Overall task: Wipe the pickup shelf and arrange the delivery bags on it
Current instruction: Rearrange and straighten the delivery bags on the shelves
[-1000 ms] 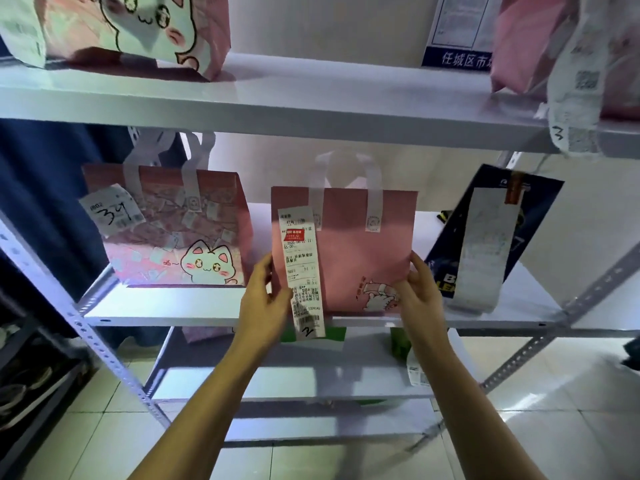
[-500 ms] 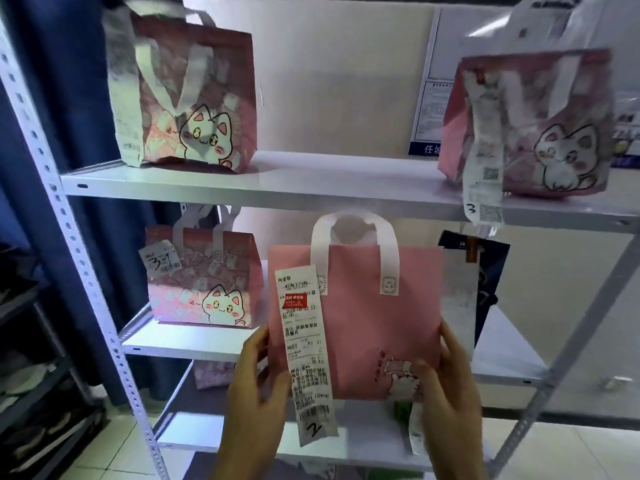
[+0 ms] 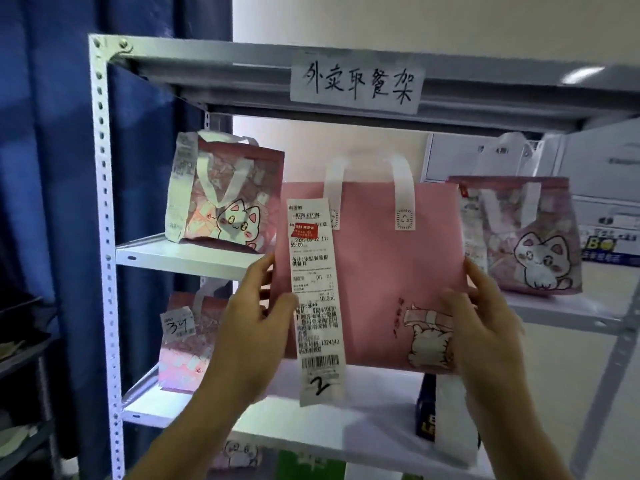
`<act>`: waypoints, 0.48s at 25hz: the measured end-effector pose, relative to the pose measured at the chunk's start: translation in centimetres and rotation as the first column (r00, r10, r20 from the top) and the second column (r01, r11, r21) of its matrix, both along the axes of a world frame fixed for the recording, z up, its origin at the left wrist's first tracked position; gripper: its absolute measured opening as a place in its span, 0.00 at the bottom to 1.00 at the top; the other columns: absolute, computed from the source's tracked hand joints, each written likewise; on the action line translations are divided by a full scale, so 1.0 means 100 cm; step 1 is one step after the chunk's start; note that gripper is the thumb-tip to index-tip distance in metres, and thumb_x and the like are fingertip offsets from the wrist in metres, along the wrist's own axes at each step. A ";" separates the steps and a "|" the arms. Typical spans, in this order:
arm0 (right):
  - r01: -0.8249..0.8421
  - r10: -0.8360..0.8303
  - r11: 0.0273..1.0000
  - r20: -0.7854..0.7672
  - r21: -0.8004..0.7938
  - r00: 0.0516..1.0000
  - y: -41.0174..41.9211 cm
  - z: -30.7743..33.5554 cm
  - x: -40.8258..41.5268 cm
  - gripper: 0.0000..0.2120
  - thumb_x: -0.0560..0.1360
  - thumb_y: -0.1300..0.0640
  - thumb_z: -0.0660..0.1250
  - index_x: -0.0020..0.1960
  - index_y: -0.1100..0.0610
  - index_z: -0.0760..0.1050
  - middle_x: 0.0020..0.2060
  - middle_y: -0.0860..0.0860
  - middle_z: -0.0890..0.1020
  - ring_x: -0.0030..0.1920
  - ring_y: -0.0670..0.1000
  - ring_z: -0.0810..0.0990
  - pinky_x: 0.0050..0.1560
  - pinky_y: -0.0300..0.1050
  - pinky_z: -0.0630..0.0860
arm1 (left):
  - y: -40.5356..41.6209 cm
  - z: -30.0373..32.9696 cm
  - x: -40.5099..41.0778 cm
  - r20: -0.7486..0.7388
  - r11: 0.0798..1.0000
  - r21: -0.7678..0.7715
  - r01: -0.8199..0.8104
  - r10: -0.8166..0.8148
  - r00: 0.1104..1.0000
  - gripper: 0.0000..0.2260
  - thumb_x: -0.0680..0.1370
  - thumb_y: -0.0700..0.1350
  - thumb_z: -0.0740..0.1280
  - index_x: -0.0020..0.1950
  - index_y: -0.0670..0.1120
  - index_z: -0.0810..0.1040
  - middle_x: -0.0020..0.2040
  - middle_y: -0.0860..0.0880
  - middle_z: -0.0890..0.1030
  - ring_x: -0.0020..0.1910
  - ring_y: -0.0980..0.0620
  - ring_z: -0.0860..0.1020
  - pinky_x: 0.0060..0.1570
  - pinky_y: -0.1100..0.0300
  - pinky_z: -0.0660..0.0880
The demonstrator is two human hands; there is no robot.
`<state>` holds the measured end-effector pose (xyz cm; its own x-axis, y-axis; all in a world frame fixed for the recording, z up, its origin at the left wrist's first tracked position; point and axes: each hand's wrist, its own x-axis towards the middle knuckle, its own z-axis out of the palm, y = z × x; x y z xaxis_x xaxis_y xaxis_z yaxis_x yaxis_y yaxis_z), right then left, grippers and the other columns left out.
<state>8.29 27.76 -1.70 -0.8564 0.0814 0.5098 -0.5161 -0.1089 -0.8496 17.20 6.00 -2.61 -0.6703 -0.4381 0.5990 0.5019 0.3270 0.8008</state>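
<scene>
In the centre of the frame the person held a plain pink delivery bag (image 3: 374,271) up in the air, in front of the metal pickup shelf (image 3: 100,202), not resting on any board. The left hand (image 3: 249,327) grasped the bag's left edge, with the thumb over the front next to the long receipt (image 3: 317,296), and the right hand (image 3: 481,320) grasped the right edge, with fingers partly over the small cat drawing near the lower corner. I judged that both sides were gripped so the soft bag stayed flat and upright and its receipt faced outward, easy to read, on the way to the gap on the upper board (image 3: 187,254) between two cat-print bags: one at upper left (image 3: 228,192), one at right (image 3: 519,237). On the receipt I could read "55:00", a price about "10.3", a barcode and a big handwritten "2" at the bottom; the small print was too blurred. A paper sign (image 3: 356,83) at the top of the frame carried handwritten Chinese, "外卖取餐架". At lower left, another bag (image 3: 187,341) carried a tag with handwritten "34". A dark blue bag (image 3: 426,410) at lower right was mostly hidden.
</scene>
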 end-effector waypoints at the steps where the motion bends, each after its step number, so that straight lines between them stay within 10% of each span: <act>1: 0.000 0.000 1.000 0.003 0.008 1.000 -0.003 0.015 -0.008 0.23 0.79 0.56 0.64 0.72 0.40 0.71 0.48 0.42 0.85 0.45 0.55 0.87 0.44 0.60 0.84 | -0.003 0.013 -0.007 0.000 1.000 -0.005 0.004 -0.004 1.000 0.19 0.80 0.40 0.64 0.63 0.63 0.74 0.49 0.65 0.83 0.46 0.64 0.83 0.37 0.63 0.82; 7: 0.011 -0.013 1.000 0.092 0.017 0.996 -0.020 0.074 -0.046 0.19 0.78 0.56 0.64 0.65 0.40 0.77 0.47 0.47 0.87 0.39 0.54 0.88 0.45 0.60 0.84 | -0.020 0.064 -0.049 -0.028 0.999 -0.049 -0.014 0.012 1.000 0.13 0.81 0.57 0.62 0.65 0.63 0.74 0.52 0.61 0.82 0.49 0.62 0.82 0.44 0.57 0.82; 12: 0.043 -0.042 0.999 0.047 -0.016 0.998 -0.029 0.094 -0.068 0.14 0.74 0.54 0.65 0.50 0.35 0.80 0.44 0.46 0.87 0.42 0.54 0.88 0.45 0.56 0.84 | -0.045 0.082 -0.080 -0.067 0.996 -0.091 0.009 -0.015 0.998 0.16 0.81 0.50 0.65 0.68 0.64 0.72 0.55 0.60 0.81 0.51 0.58 0.82 0.42 0.56 0.83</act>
